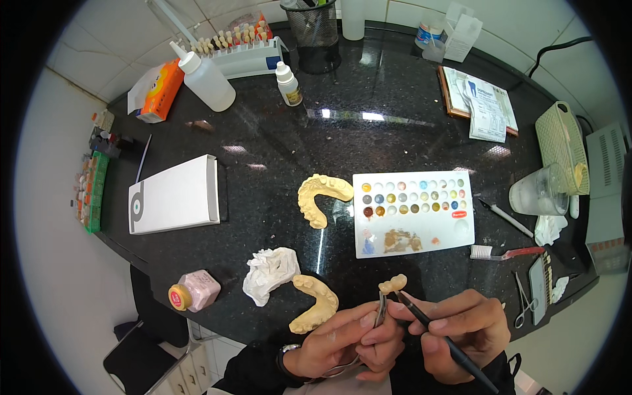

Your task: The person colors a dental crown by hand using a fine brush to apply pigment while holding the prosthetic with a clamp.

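Just past the fingers [353, 327], one tooth-coloured dental bridge [394, 284]

Two hands work at the near side of the dark worktop [388, 145], with one tool in each. The left hand [336, 345] has its fingers closed around one pair of metal forceps [381, 308], whose tips meet the bridge at its left end. The right hand [466, 332] pinches one dark-handled brush [454, 350], its fingers closed on the handle and its tip at the bridge's right end; whether it touches cannot be told. The bridge lies a little beyond the fingers of both hands, on their far side, raised on the forceps and clear of the skin.

Two plaster dental casts are out: the near cast [317, 304] just left of the left hand, the far cast [315, 197] beside the left edge of one white paint palette [424, 227]. That palette, beyond the bridge, carries three rows of colour wells. One crumpled tissue [270, 273] adjoins the near cast, and one pink jar [199, 289] lies farther left. To the right are one toothbrush [520, 253] and one scissor-handled instrument [523, 299].
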`<state>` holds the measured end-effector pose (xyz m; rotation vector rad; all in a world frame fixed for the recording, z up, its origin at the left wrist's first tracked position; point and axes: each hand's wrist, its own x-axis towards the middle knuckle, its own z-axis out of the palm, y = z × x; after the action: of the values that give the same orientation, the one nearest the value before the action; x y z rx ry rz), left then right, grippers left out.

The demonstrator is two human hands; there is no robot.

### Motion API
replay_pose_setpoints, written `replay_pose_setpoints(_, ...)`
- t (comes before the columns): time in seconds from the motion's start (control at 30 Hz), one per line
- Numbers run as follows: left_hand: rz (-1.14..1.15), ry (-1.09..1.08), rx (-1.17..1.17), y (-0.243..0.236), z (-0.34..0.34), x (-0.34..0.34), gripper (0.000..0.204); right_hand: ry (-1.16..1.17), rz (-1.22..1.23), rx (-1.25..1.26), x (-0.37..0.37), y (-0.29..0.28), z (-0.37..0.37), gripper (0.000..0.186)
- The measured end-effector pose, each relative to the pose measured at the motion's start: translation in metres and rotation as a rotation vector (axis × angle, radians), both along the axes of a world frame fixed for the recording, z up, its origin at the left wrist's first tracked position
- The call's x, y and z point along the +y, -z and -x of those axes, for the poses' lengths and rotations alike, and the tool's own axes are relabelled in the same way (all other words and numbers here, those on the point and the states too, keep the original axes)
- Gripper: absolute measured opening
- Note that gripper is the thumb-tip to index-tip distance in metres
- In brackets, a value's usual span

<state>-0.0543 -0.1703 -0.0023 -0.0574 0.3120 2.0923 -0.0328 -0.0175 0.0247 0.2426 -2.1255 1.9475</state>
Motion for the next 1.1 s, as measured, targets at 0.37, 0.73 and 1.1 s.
replay_pose_setpoints(0.37,0.048,0.040,0.004,-0.003,0.003,0.000,0.031,0.030,0.141,-0.043,-0.001,-0.001,-0.001,0.022)
replay_pose_setpoints(0.73,0.100,0.066,0.015,-0.006,0.003,0.000,0.030,0.024,0.125,-0.048,0.004,-0.001,-0.003,0.020)
replay_pose_setpoints(1.1,0.218,0.061,0.129,-0.004,0.001,0.001,0.031,0.025,-0.052,0.003,0.006,-0.004,-0.001,0.023)
